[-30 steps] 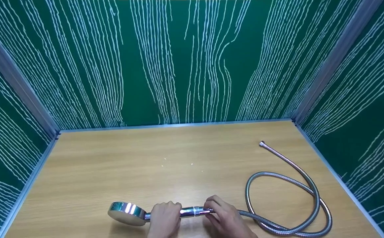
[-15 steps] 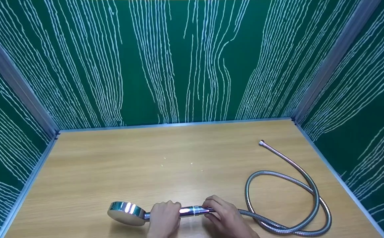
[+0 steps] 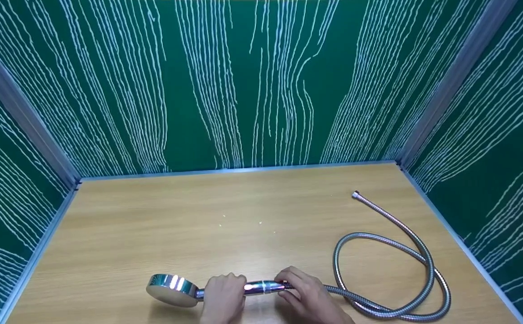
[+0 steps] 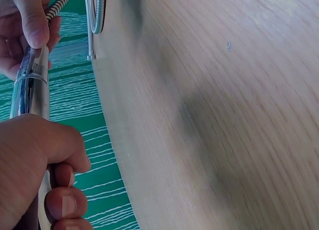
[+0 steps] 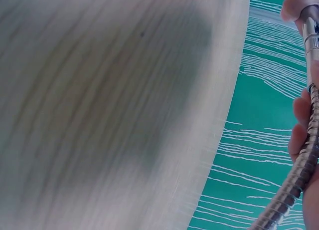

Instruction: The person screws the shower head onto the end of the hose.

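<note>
A chrome handheld shower head (image 3: 172, 290) lies at the front of the table in the head view, its round head to the left. My left hand (image 3: 223, 298) grips its handle (image 3: 254, 288) just behind the round head, and the left wrist view shows the fingers curled around it. At the handle's right end, my right hand (image 3: 305, 294) holds the joint where the metal shower hose (image 3: 428, 261) meets it, with thumb (image 4: 36, 28) and fingers around it. The right wrist view shows the ribbed hose (image 5: 286, 197) running out past the fingers (image 5: 299, 121).
The hose loops over itself on the right of the wooden table (image 3: 153, 225), its free end fitting (image 3: 356, 195) toward the back. Several tiny pale specks (image 3: 260, 222) lie mid-table. Green panels with white wavy lines (image 3: 198, 90) wall the back and sides.
</note>
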{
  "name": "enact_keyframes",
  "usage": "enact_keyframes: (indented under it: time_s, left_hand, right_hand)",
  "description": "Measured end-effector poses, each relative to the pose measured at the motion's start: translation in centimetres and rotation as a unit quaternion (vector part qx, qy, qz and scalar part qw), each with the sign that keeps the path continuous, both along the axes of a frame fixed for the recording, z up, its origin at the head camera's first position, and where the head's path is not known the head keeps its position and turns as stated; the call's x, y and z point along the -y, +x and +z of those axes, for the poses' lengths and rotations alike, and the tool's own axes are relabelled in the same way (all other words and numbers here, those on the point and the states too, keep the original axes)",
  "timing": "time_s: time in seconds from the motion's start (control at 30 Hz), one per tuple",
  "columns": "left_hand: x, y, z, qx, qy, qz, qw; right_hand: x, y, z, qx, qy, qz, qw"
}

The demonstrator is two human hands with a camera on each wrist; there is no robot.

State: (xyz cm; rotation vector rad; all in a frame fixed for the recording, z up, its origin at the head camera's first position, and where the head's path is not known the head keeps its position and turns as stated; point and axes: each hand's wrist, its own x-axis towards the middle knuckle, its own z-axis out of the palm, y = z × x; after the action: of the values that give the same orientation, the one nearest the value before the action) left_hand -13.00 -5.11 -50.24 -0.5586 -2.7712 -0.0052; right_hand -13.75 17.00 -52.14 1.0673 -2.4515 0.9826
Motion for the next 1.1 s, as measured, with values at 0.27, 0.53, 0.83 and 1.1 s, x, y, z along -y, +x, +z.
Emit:
enact_keyframes:
  time_s: [0.27,0.53,0.83,1.1]
  left_hand:
    - [-0.03,0.14,0.10,-0.004,0.003,0.003,1.0000]
    - [-0.13,0.10,0.19,0.008,0.004,0.005,1.0000]
    - [0.10,0.08,0.24,0.003,0.003,0.010,0.9999]
    - [-0.14,-0.20,0.04,-0.008,0.007,0.006,0.9999]
  right_hand:
    - [0.02,-0.13,0.01,-0.020,-0.011,0.022,1.000]
    - [-0.06,0.02,0.17,-0.033,0.020,0.003,0.999]
    - [0.19,0.06,0.45,0.043,0.059,-0.013,0.997]
    - [-0.02,0.13,0.31,0.076,0.036,-0.029,0.996]
